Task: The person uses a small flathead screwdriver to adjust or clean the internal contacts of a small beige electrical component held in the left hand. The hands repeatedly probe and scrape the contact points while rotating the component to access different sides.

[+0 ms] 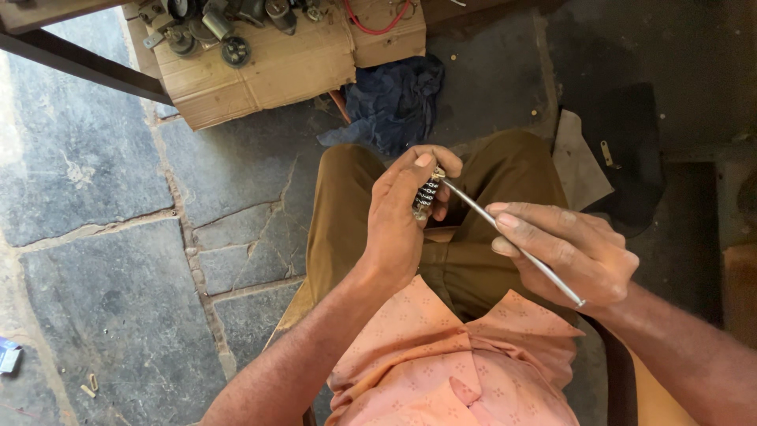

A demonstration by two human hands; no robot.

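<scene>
Grey stone slabs [118,300] cover the floor, with a flattened cardboard sheet [268,71] of metal parts and a dark blue rag [398,99] lying beyond the fingertips. The left hand [402,213] is clenched around a small dark combination lock [426,197], steadying it over the lap. The right hand [572,252] pinches a thin metal rod [512,241], its tip against the lock's top, apparently for probing

My one head camera looks steeply down, close over my lap, onto the grey stone-slab floor [102,315].
</scene>
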